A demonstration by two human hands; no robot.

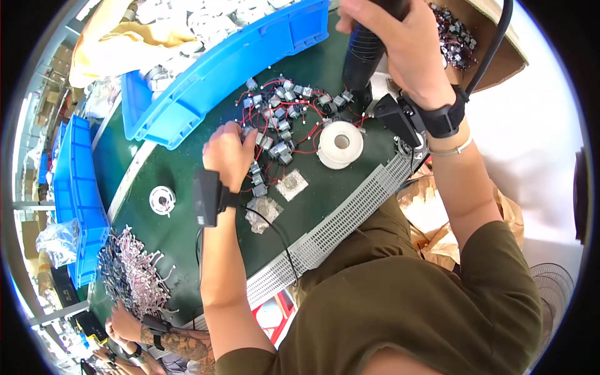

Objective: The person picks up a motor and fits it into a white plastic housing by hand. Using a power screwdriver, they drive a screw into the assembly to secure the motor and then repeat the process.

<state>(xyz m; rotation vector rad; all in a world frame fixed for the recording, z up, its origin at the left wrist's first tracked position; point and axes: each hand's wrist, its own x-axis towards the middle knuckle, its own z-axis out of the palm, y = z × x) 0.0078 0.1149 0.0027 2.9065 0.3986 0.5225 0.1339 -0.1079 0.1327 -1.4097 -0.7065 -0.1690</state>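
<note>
My right hand [406,47] is closed round a black cylindrical power tool [362,56] with a ribbed body, held upright at the far side of the table. My left hand [226,153] rests at the left edge of a heap of small silver motors [281,115] with red and black wires. Its fingers are curled together; what they pinch, if anything, is hidden. To the right of the heap stands a white spool [340,144]. A small pale square pad [292,185] and a crumpled greyish lump [262,214] lie close to my left wrist.
Beyond the heap is a blue bin [237,69] of white parts. Another blue bin [81,194] stands left, near bundled wires [134,272] and a white ring [162,200]. A perforated strip [331,228] edges the table. A co-worker's hand [125,322] shows lower left; a cardboard box [494,59] stands right.
</note>
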